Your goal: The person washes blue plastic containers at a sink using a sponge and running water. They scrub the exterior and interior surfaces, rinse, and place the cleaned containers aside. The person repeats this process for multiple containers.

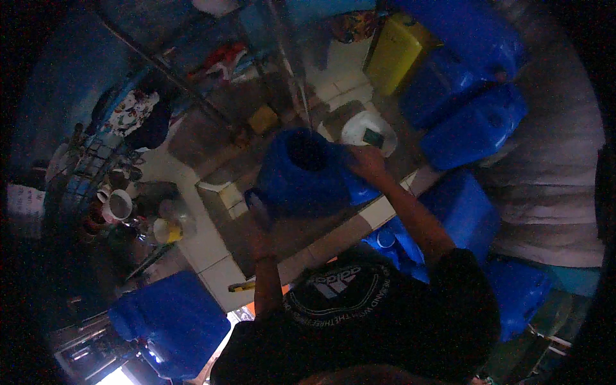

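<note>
In the basin in front of me a blue plastic container [298, 189] stands with its round dark mouth facing up. My right hand [367, 163] is closed on its right side, close to the mouth. At its lower left my left hand [260, 215] grips it beside a loop that looks like a handle; the fingers are dim. A thin pale line [301, 83], a stream of water or a hose, runs down to the mouth; the dark hides which. Right of the container sits a round white lid or dish [351, 130] with a green scouring pad [373, 138] on it.
Blue jerrycans [471, 138] and a yellow one [398, 51] stand along the right. Another blue jerrycan [176, 321] is at lower left. Mugs [119, 205] and a dish rack [80, 170] line the left. A yellow block [263, 119] lies beyond the container; a tiled ledge [215, 269] borders the basin.
</note>
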Action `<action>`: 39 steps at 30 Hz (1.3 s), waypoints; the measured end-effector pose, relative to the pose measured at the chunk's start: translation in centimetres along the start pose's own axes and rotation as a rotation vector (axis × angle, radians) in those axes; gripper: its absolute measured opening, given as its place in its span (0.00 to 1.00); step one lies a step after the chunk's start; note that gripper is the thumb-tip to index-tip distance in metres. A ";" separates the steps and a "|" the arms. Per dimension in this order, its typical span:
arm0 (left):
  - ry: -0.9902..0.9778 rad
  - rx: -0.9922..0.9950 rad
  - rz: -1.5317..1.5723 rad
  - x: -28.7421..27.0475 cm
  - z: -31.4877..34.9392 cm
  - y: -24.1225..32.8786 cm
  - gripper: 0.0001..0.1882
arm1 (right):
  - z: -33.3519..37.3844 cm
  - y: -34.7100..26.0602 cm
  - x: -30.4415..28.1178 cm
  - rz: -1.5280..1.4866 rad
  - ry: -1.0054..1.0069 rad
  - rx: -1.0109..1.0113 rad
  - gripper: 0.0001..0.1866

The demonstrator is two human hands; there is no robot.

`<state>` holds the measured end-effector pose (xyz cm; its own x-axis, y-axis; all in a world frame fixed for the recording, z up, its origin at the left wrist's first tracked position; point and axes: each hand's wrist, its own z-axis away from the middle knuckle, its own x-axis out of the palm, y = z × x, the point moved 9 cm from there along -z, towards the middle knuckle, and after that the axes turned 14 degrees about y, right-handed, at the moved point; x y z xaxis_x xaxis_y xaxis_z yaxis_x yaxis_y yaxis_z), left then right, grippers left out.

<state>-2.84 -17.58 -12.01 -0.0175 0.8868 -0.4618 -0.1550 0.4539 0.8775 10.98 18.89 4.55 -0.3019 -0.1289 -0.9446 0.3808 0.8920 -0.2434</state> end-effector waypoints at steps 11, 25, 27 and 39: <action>0.026 0.066 -0.042 0.0 -1.8 1.9 0.22 | -3.4 2.7 0.6 -0.148 -0.014 0.169 0.32; -0.058 0.193 -0.840 -2.6 -13.7 8.4 0.23 | -2.4 1.9 13.9 -0.462 -0.094 0.109 0.22; -0.093 0.246 -0.953 -2.6 -15.6 9.0 0.23 | -2.3 1.1 16.7 -0.554 -0.200 0.078 0.22; -0.418 0.615 -0.887 0.3 -20.7 5.4 0.18 | -4.7 3.9 22.5 -0.675 -0.432 0.067 0.22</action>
<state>-24.11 -16.64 -10.10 0.2024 0.1427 -0.9689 0.5600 0.7948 0.2340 1.57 21.54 -16.61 -0.1258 -0.7999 -0.5868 0.2927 0.5353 -0.7923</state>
